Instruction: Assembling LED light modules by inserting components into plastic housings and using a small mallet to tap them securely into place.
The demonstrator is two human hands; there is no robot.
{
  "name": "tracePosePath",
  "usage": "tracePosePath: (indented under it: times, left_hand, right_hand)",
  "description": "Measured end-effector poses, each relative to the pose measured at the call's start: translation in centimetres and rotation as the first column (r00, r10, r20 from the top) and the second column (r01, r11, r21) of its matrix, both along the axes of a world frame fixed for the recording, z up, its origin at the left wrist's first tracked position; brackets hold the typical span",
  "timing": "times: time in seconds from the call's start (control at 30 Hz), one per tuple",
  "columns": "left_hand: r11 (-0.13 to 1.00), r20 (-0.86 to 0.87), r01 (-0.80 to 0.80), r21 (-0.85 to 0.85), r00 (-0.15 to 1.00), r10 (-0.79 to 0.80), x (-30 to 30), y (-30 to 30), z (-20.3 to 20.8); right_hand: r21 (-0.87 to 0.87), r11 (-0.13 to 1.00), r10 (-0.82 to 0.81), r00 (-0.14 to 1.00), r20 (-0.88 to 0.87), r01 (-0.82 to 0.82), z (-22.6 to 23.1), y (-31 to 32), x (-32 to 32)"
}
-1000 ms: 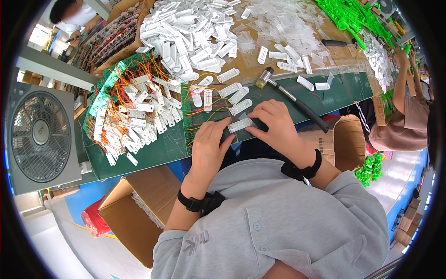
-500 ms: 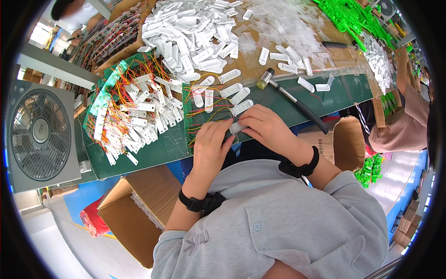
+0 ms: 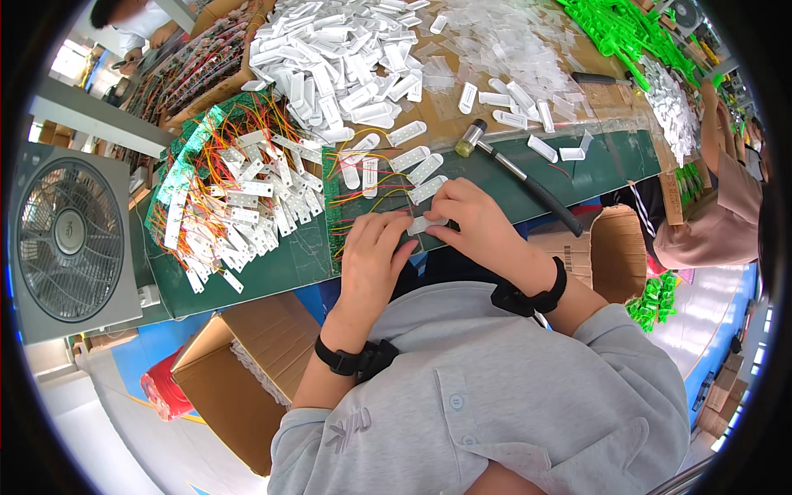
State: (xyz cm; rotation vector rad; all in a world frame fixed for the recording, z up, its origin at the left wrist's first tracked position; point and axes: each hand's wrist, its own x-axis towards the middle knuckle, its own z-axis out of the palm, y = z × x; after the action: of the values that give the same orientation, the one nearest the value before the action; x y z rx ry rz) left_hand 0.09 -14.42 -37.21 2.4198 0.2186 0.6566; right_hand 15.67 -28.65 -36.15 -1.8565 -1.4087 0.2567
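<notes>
Between my two hands, at the table's near edge, is a small whitish plastic piece (image 3: 421,224), partly covered by fingers. My left hand (image 3: 373,247) pinches one end of it. The fingertips of my right hand (image 3: 466,216) close on its other end. Just beyond lie several white oblong plastic shells (image 3: 426,169) with white boards in them and red and yellow wires trailing left. A hammer (image 3: 516,169) with a yellowish head and black grip rests to the right of them. Left of my hands is a heap of white strip boards with wires (image 3: 256,198).
A big pile of white shells (image 3: 330,62) and a spread of clear plastic sheets (image 3: 511,41) cover the far side. Green plastic parts (image 3: 619,37) lie far right. A grey fan (image 3: 73,235) stands left. Open cartons (image 3: 223,396) flank me below. Other people work at far left and right.
My fingers have shifted slightly on the plastic piece, and it is turned a little, so its whitish face shows more. The things on the table stay where they were.
</notes>
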Motion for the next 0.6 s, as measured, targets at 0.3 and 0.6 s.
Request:
tracePosePath:
  times: [0.3, 0.6]
  left_hand:
    - [0.997, 0.026, 0.009, 0.073, 1.000, -0.011, -0.2, 0.0, -0.4]
    - [0.995, 0.061, 0.006, 0.095, 0.998, -0.012, 0.0, -0.1, -0.1]
  right_hand:
    - [0.025, 0.999, 0.020, 0.997, 0.071, -0.022, 0.7, -0.3, 1.1]
    - [-0.030, 0.837, -0.451, 0.720, 0.528, 0.546, -1.0, -2.6, 6.6]
